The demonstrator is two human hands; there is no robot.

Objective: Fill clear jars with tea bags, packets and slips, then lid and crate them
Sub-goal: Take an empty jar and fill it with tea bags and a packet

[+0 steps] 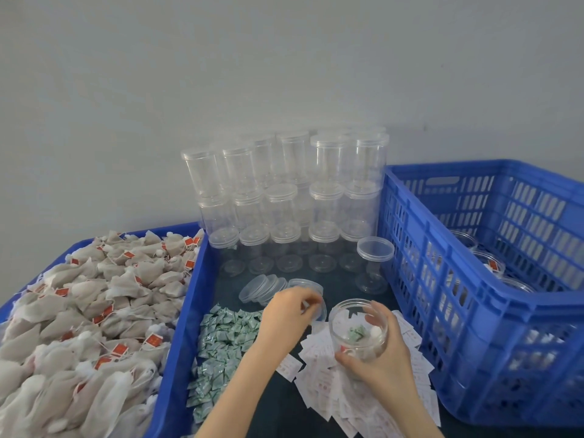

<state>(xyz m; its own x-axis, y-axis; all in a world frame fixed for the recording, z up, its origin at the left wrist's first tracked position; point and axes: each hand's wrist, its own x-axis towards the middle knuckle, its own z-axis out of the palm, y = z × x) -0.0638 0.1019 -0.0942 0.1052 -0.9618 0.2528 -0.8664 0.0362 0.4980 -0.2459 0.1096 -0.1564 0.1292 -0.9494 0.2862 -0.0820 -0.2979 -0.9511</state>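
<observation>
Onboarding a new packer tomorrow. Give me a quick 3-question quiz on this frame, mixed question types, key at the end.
1. True or false: the open jar in the right hand already has a green packet inside.
2. Multiple choice: the tea bags lie
A. in the blue crate on the right
B. in the blue tray on the left
C. on the white slips
3. Short answer: what is the left hand reaching for?

Key
1. True.
2. B; the blue crate holds filled jars.
3. A clear lid, beside the row of loose lids.
</observation>
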